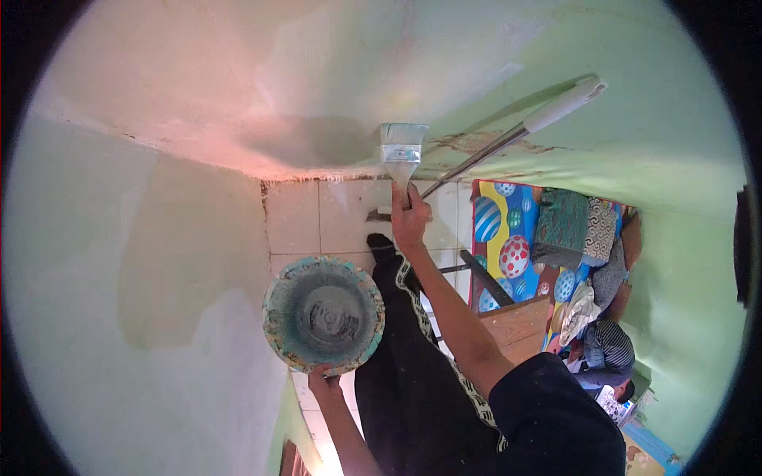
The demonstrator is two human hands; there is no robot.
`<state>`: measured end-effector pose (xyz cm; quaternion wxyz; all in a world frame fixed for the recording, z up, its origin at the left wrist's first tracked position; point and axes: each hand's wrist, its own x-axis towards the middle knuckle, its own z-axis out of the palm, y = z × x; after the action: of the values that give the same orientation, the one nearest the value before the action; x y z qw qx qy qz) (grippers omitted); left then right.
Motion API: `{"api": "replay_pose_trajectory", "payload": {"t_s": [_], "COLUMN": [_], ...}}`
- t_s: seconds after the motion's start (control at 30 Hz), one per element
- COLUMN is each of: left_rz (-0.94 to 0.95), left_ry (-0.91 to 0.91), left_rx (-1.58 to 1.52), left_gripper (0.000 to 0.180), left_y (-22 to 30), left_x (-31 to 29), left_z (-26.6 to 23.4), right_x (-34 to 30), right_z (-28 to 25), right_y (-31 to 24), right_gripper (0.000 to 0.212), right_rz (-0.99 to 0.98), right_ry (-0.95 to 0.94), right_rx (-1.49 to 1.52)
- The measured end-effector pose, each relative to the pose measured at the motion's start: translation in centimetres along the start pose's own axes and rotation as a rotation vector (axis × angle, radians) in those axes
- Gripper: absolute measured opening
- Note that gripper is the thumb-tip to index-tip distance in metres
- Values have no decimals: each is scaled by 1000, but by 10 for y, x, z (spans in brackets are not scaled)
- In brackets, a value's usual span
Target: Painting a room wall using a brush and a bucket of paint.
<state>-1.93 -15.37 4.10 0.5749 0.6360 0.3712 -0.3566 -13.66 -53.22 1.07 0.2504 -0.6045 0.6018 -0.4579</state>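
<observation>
My right hand (410,220) is closed around the handle of a wide flat paintbrush (403,151), its bristles pointing up at the wall. Whether the bristles touch the wall, I cannot tell. At the lower left, my left hand (324,384) grips the near rim of a round basin (325,316). Crusted, paint-spattered edges ring this basin, and its inside looks grey with only a thin film at the bottom. The left thumb shows at the rim; the other fingers are mostly hidden beneath it. Ahead stands the pale green wall (333,71), patchy and stained low down.
A metal pole with a pale grip (528,127) leans on the wall, right of the brush. White floor tiles (294,218) lie below. Rightward are a colourful ball-patterned mat (496,230), folded cloths (562,222), a wooden board (516,329) and another person (607,353). A side wall (95,262) rises at left.
</observation>
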Motion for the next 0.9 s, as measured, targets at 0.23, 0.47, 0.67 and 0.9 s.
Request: {"api": "replay_pose_trajectory", "payload": {"t_s": [0.23, 0.47, 0.67, 0.9], "left_rz": [-16, -5, -29, 58], "left_ry": [-3, 61, 66, 0], "left_rx": [111, 96, 9, 114], "left_gripper": [64, 62, 56, 59], "left_y": [1, 1, -6, -26], "left_x": [12, 18, 24, 42], "left_z": [-11, -21, -23, -49], "right_x": [-39, 4, 54, -8], "right_z": [-8, -72, -23, 10], "right_y": [41, -96, -76, 15], "right_gripper": [31, 18, 21, 27], "right_rz": [308, 116, -72, 9], "right_ry": [-241, -99, 42, -149], "right_rx": [-203, 22, 186, -162]}}
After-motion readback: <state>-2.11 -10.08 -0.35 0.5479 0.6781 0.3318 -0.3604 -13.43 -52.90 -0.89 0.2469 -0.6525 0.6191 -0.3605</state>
